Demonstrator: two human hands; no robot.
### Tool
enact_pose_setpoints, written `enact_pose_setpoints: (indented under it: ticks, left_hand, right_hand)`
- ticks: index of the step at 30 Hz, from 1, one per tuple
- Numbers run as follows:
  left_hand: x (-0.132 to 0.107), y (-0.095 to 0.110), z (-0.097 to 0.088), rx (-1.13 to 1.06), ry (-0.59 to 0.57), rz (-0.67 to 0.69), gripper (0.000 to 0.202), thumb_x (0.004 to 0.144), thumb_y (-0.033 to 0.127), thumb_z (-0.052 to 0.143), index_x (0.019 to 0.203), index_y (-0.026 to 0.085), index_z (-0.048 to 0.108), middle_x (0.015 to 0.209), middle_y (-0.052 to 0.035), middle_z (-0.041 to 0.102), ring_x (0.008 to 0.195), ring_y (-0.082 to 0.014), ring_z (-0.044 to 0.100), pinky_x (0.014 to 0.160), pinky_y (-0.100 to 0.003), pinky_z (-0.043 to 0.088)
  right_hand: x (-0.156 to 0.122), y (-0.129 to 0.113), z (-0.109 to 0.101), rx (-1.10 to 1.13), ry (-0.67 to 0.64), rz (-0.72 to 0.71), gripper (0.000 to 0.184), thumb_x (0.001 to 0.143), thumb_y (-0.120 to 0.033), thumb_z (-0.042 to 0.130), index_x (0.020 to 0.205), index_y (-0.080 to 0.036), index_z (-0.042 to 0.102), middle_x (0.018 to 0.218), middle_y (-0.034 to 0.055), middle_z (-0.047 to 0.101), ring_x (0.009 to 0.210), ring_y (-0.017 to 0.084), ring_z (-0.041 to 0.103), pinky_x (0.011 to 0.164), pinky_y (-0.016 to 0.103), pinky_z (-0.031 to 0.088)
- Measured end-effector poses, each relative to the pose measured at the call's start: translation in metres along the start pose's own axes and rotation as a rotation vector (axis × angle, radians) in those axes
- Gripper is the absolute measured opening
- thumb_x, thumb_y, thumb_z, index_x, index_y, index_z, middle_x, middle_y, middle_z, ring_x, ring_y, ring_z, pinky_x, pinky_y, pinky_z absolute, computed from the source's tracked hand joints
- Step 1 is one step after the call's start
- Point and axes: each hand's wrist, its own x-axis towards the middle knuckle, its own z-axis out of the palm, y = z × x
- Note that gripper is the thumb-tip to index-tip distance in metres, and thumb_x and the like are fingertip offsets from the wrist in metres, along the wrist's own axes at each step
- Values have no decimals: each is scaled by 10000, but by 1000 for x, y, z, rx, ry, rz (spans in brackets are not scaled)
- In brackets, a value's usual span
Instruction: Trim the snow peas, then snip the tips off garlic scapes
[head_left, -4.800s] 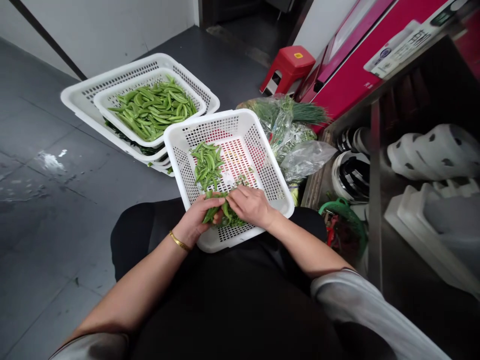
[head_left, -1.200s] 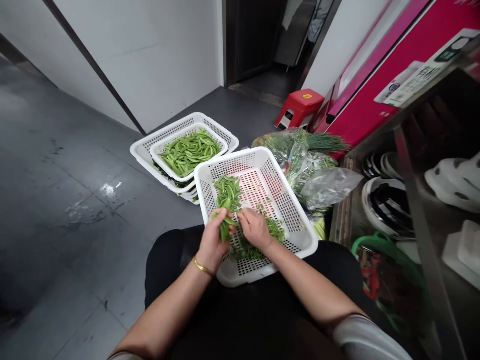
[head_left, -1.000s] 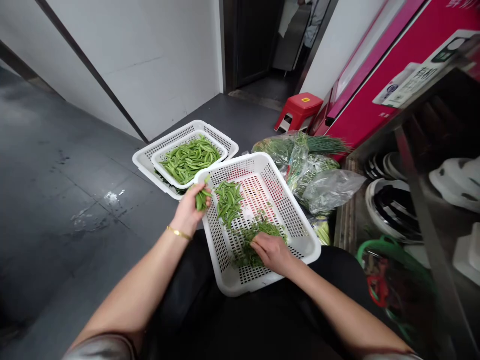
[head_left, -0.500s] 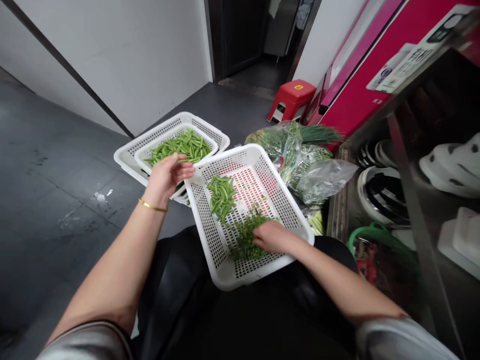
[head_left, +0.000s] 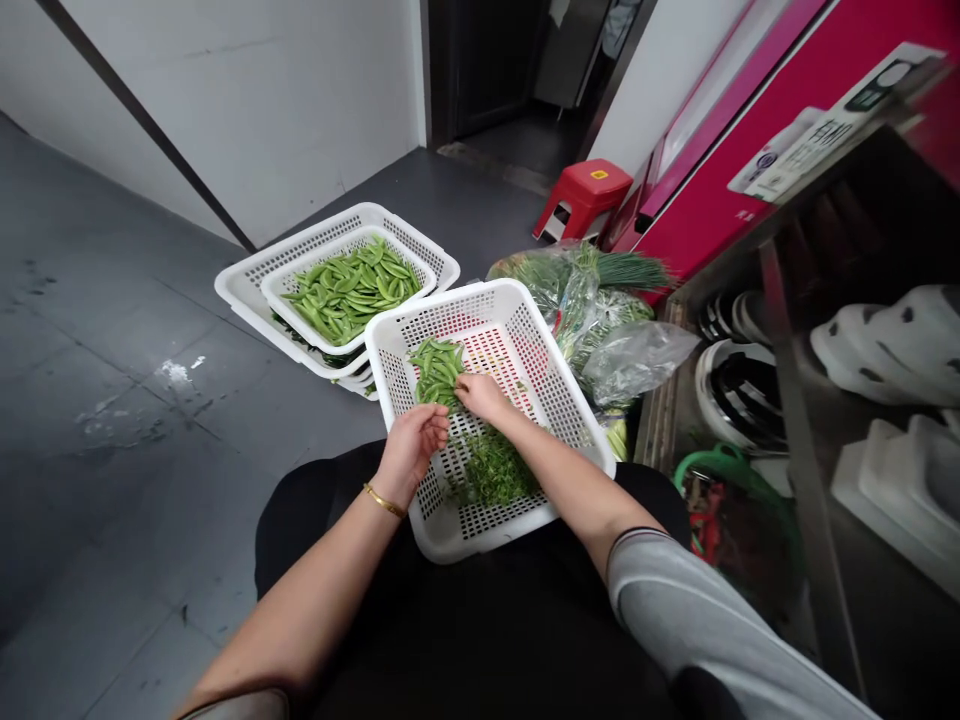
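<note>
The lap [head_left: 313, 500] is propping the white basket [head_left: 480, 540], apparently leaving both hands free. Over its left edge, the left hand [head_left: 415, 447] is hovering half-curled, holding nothing visible; the right hand [head_left: 481, 394] is bunching its fingertips beside pods [head_left: 436, 366] towards the far-left corner, grip unclear.

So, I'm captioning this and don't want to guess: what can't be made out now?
In the head view:
Whether the right-hand grip pinches anything from the pile of pods: it hides that itself.
What lies beneath the small basket: mostly covered by it.
What fills the green container: too dark and blurred.
Dark doorway, upper part: cut off at the top edge.
</note>
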Motion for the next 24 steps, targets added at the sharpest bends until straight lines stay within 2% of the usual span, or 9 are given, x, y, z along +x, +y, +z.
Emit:
enact_pose_setpoints:
  ticks: [3, 5, 8, 10, 12, 14, 16, 20, 24]
  left_hand:
    - [9, -15, 3, 44, 27, -137, 196, 697, 217, 706, 804, 69, 634, 654, -98, 658, 535, -174, 639, 433, -246, 493]
    - [16, -21, 4, 28, 90, -112, 225, 693, 229, 733, 822, 93, 609, 693, -94, 660, 594, -191, 661, 466, -266, 518]
    - [24, -18, 1, -25, 124, 3, 247, 728, 263, 721, 909, 141, 604, 742, -49, 665, 621, -139, 652, 519, -232, 525]
    - [23, -12, -2, -50, 71, 75, 285, 715, 265, 735, 950, 148, 625, 767, -43, 676, 611, -110, 636, 529, -203, 517]
    - [18, -7, -3, -30, -19, 117, 302, 659, 248, 779, 905, 123, 657, 727, -44, 676, 563, -96, 611, 499, -182, 497]
    - [11, -5, -3, 37, -109, 101, 275, 608, 228, 810, 812, 102, 675, 639, -32, 655, 492, -82, 572, 452, -167, 469]
    - [4, -5, -1, 115, -198, 41, 240, 593, 216, 818, 756, 101, 684, 567, -15, 627, 424, -69, 528, 408, -160, 440]
    - [-4, -7, 4, 206, -310, -86, 191, 602, 200, 806, 742, 127, 699, 535, -15, 625, 369, -65, 497, 350, -154, 393]
    - [-9, -5, 12, 248, -324, -155, 184, 575, 196, 814, 691, 137, 684, 496, -5, 605, 326, -52, 450, 299, -139, 339]
  right_hand:
    - [-9, 6, -8, 148, 32, 32, 167, 852, -275, 523, 895, -167, 643, 817, 29, 692, 746, 150, 653, 707, 251, 478]
    - [-18, 1, -8, 250, 39, 48, 206, 859, -331, 512, 908, -172, 633, 702, -9, 657, 585, 121, 625, 575, 224, 471]
    - [-39, -9, -3, 369, 51, 41, 221, 827, -385, 546, 861, -185, 634, 605, -43, 600, 498, 105, 584, 488, 209, 445]
    - [-56, -12, -1, 505, 18, 41, 231, 788, -412, 586, 791, -186, 628, 545, -57, 559, 465, 102, 560, 459, 208, 434]
    - [-72, -10, -5, 694, -126, 30, 249, 744, -425, 629, 767, -177, 625, 525, -58, 549, 449, 102, 549, 437, 211, 434]
    - [-86, -4, -16, 849, -282, 6, 286, 708, -419, 666, 838, -167, 637, 568, -43, 586, 471, 108, 567, 438, 220, 451]
    - [-95, 1, -30, 903, -272, -7, 348, 709, -417, 671, 943, -161, 632, 614, -28, 614, 504, 113, 585, 462, 229, 472]
    - [-101, -2, -56, 824, -6, -59, 255, 791, -395, 597, 895, -164, 619, 621, -20, 612, 524, 111, 579, 525, 242, 483]
    - [-105, -15, -66, 296, 178, -281, 188, 861, -282, 517, 725, -177, 594, 679, 9, 622, 663, 125, 586, 655, 246, 451]
